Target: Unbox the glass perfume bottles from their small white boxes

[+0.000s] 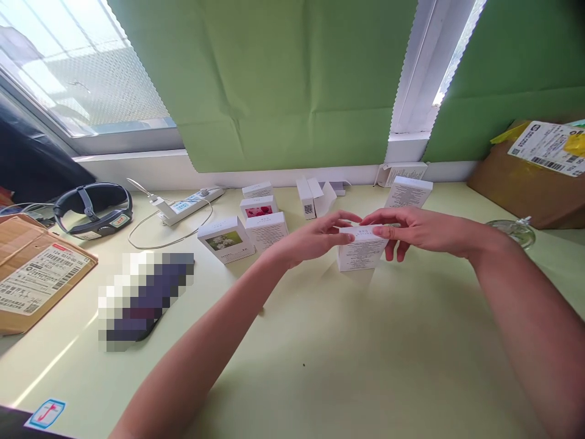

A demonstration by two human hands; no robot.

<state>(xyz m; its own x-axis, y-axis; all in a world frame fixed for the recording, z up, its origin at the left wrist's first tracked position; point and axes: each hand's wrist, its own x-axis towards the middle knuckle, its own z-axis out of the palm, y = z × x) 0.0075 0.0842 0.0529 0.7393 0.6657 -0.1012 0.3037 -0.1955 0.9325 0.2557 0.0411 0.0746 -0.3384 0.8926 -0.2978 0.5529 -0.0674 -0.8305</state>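
A small white printed carton (361,257) stands upright on the table, its text side facing me. My left hand (315,239) grips its upper left edge, the thumb on the near face and the fingers behind the top. From the other side, my right hand (418,228) holds the upper right corner, thumb in front and fingers curled around the side. Behind the right hand stands another white carton (410,192). To the left are a carton with a white-flower picture (225,239), a text-covered carton (267,230) and a carton with a pink picture (259,208).
At the back, an opened white carton (311,198) lies near the wall. A power strip (192,205) with a cable and a black headband device (94,210) are at left. Cardboard boxes (41,274) flank the table, one (530,177) behind a glass dish (512,231). A blurred-out object (148,299) lies left.
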